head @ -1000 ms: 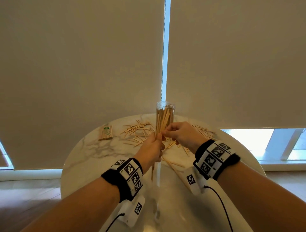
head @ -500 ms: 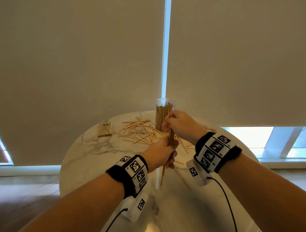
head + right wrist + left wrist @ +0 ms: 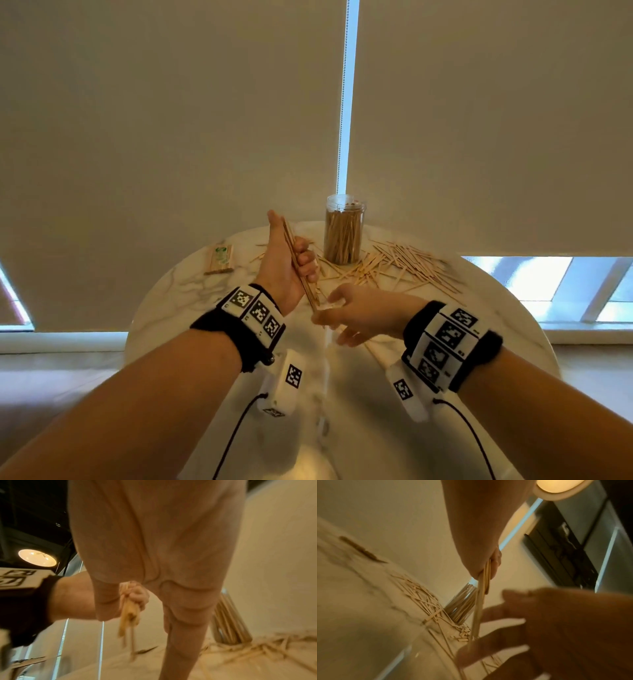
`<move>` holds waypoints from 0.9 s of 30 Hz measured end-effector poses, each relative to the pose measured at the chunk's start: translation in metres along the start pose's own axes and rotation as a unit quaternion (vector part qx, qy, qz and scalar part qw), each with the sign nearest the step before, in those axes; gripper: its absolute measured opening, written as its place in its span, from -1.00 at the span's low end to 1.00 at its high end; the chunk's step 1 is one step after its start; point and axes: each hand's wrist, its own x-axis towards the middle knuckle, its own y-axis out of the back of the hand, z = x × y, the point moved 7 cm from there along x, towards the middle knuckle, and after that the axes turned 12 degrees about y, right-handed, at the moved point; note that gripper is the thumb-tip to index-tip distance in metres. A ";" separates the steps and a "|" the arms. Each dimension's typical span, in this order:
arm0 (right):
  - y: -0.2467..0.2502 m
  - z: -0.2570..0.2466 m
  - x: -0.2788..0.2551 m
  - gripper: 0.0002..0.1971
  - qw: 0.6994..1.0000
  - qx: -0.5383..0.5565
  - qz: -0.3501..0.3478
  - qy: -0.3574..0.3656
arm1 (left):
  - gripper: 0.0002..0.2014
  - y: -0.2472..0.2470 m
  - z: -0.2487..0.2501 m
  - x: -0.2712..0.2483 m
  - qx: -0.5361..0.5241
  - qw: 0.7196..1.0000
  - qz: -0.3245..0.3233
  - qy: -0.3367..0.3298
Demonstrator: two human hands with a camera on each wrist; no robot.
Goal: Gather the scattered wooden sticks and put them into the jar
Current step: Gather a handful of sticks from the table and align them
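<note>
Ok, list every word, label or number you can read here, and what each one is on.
No text is readable.
Packet of sticks: green and white label, print too small to read.
Wristbands: black-and-white square code markers, no legible characters.
Jar: no label visible.
Wrist views: too blurred for any print.

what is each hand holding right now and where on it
The left hand grips a bundle of wooden sticks around its middle, both ends sticking out. The right hand holds nothing, fingers loose beside the bundle's lower end.
</note>
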 end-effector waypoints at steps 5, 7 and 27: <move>-0.025 -0.014 0.010 -0.84 0.990 0.137 0.014 0.041 | -0.42 -0.013 -0.010 -0.001 -0.028 0.999 -0.021 0.014; -0.020 -0.014 0.012 -0.87 0.985 0.156 0.056 0.044 | -0.53 -0.016 -0.005 -0.003 -0.032 0.999 -0.023 -0.008; 0.007 0.000 0.018 -0.74 0.997 0.034 0.074 0.017 | -0.42 -0.032 0.002 0.012 -0.048 0.999 0.002 -0.010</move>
